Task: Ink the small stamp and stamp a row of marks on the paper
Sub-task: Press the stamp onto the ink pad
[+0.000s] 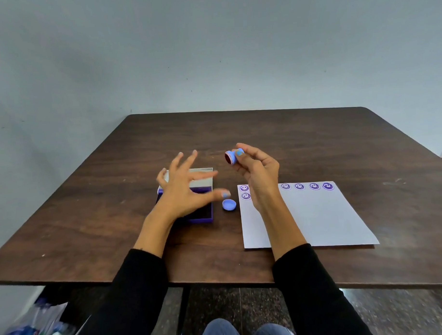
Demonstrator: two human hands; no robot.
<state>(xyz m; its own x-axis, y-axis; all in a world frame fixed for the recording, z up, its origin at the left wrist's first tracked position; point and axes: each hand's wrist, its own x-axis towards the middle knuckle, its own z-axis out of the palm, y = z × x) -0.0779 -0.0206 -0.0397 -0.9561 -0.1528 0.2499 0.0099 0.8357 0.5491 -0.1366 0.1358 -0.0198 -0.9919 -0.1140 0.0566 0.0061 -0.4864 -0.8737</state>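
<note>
Dark wood table [314, 144] stood against a plain grey wall. On its right lay a white paper [317, 219] with a row of purple smiley marks [299, 186] along the far edge and one more mark [246, 196] starting a second row at the left. An open ink pad [204, 213] sat at centre-left, with a blue cap [229, 205] just right of it. The right hand [256, 171] pinched the stamp [233, 157] above the table, well apart from the paper, its inked face turned left. The left hand [183, 191] hovered over the pad, fingers spread wide, holding nothing and blurred. Likely risks: a tilted or under-inked stamp would leave a partial mark, and a wet face could brush the left fingers or smear the printed row.
</note>
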